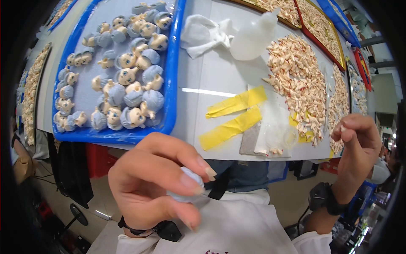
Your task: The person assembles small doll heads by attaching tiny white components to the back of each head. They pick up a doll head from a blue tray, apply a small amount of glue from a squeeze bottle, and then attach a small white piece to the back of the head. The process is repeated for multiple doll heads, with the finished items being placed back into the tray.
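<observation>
White and broad, the work surface (pixel 220 72) runs across the far half of the view, with red and blue trays of small pale parts along its far right edge. On its left sits a blue tray (pixel 171 84) lined with grey and filled with doll heads (pixel 127 76), each with blue-grey hair and a pale face, lying at all angles. To the right spreads a heap of tiny flesh-coloured parts (pixel 296 80), with a translucent squeeze bottle (pixel 253 38) and a crumpled white cloth (pixel 203 34) far behind it, and two strips of yellow tape (pixel 234 114) nearer.

Near the body, the left hand (pixel 156 182) closes thumb and fingers round a blue-grey hair piece (pixel 186 186), rounded, with no clear long axis; which way it faces I cannot tell. The right hand (pixel 355 148) is raised well apart to the right, its grip pinched on a tiny pale part (pixel 343 127) at the fingertips, too small to give a direction. The hair piece lies left of and nearer than that pinch.
</observation>
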{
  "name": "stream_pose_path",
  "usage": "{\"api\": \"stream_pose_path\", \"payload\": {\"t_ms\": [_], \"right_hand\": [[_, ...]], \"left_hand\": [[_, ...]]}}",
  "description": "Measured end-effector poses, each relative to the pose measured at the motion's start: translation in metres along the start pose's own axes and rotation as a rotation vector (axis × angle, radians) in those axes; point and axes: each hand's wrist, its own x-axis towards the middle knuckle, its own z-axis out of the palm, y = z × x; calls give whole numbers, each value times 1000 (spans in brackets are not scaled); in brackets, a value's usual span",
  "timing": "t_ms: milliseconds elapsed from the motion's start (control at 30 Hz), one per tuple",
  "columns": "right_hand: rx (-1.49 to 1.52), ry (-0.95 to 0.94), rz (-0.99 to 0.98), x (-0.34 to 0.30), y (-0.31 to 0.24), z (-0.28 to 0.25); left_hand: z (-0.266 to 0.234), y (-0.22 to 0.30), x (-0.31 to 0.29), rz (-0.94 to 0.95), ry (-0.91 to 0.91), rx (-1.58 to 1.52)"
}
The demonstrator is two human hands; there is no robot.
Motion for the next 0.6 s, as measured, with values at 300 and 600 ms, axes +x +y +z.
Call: {"api": "stream_pose_path", "payload": {"t_ms": [300,600], "right_hand": [[-159,-26,3,10,-11,28],[-188,-29,81,-2,-14,28]], "left_hand": [[17,-14,-1,-130,3,-107],[27,-9,-3,-262,121,-268]]}}
